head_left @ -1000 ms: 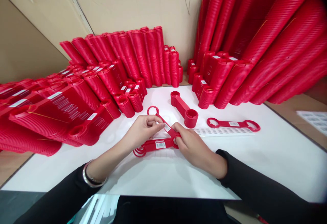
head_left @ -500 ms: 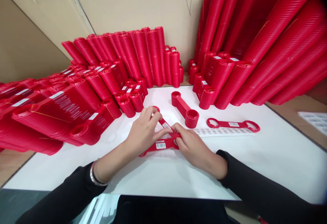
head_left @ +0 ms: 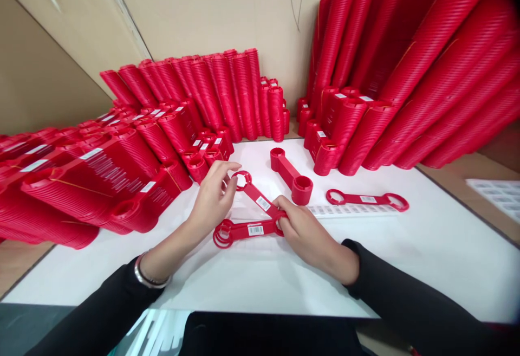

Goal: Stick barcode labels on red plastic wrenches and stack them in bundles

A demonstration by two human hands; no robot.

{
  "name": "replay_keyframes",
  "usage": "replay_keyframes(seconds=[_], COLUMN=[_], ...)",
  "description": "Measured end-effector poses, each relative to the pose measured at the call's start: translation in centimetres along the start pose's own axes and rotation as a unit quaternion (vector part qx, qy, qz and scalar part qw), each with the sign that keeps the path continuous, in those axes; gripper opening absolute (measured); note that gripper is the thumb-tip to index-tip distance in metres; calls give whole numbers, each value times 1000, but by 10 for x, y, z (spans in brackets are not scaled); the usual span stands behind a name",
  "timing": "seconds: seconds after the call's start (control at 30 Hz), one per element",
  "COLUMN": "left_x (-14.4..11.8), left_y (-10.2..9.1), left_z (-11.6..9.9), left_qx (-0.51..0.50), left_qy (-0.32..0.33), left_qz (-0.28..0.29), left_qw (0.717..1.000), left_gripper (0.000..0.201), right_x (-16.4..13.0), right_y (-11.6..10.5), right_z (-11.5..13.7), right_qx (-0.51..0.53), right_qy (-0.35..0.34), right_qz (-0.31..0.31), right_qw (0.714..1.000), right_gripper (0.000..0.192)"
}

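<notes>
A small stack of flat red plastic wrench-shaped pieces (head_left: 248, 230) with barcode stickers lies on the white table (head_left: 426, 258). The top piece (head_left: 257, 198) is fanned out, angled up and to the left. My right hand (head_left: 303, 230) pinches the right ends of the stack, where the pieces overlap. My left hand (head_left: 213, 196) holds the ring end of the fanned piece with its fingertips.
A short stack of red pieces (head_left: 291, 174) and a single stickered piece (head_left: 368, 199) lie beyond my hands, over a strip of barcode labels (head_left: 349, 211). Long ribbed stacks of red pieces (head_left: 101, 172) crowd the left, back and right (head_left: 426, 69). More label sheets (head_left: 498, 193) lie at far right.
My left hand slid from the sticker area of the top piece up to its ring end, and the piece fanned further from the stack. My right hand stayed put.
</notes>
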State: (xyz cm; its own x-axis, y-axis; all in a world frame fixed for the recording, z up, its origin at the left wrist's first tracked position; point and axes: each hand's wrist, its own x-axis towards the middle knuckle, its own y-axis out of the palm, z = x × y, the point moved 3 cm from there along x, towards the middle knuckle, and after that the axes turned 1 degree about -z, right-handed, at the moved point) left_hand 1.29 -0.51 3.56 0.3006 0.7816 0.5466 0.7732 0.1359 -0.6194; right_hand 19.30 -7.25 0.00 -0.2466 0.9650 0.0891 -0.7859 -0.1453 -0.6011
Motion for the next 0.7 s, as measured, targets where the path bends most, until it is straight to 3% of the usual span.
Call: replay_keyframes(seconds=[0.07,0.13,0.27,0.4,0.53,0.7], left_x=[0,-1,-1,-4,-6,-8], left_y=[-3,-3,8,26,32,20], left_z=[-2,-5,-9,-12,-19,-10], left_qx=[-4,-5,52,128,100,133], left_qy=[15,38,52,53,85,62], left_qz=[-6,25,152,269,310,370], left_qw=[1000,999,986,953,942,917], left_gripper=[20,22,16,14,26,29], right_x=[0,1,0,0,0,0], right_y=[-2,-4,-6,-5,-6,-6], right_z=[-2,-3,-3,-2,-2,-3], right_qx=[6,9,-1,-23,-39,-53], right_qy=[1,3,14,24,40,41], right_qz=[-17,-34,-39,-19,-11,-9], right_qw=[1000,999,999,999,998,998], right_gripper=[14,15,16,15,15,14])
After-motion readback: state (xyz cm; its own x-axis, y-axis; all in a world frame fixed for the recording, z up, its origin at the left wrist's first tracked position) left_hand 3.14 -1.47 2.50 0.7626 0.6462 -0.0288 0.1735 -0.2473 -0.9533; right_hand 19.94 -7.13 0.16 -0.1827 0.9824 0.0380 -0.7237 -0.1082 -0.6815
